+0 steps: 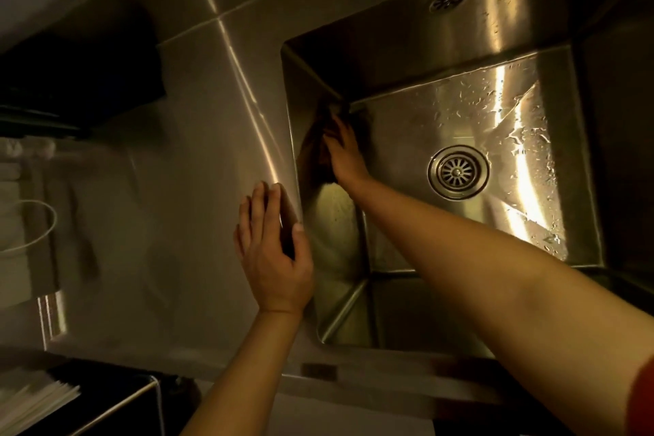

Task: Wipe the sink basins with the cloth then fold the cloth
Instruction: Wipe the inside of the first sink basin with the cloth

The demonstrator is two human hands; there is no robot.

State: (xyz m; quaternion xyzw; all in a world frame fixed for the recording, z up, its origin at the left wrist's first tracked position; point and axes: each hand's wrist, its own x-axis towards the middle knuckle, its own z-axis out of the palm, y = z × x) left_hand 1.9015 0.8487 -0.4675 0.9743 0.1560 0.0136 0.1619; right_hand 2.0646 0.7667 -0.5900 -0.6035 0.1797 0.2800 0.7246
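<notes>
A square stainless steel sink basin (495, 110) fills the right half of the view, its floor wet with droplets around a round drain (458, 172). My right hand (348, 156) reaches down into the basin and presses a dark cloth (327, 129) against the left wall near the far left corner. Most of the cloth is hidden by my fingers and blurs into its reflection in the steel. My left hand (272, 251) rests flat on the counter at the basin's left rim, fingers straight, holding nothing.
A steel counter (170, 188) stretches left of the sink. A dark object (81, 74) sits at the far left back, pale items (24, 223) lie at the left edge, and an overflow grille (446, 1) is set in the sink's back wall.
</notes>
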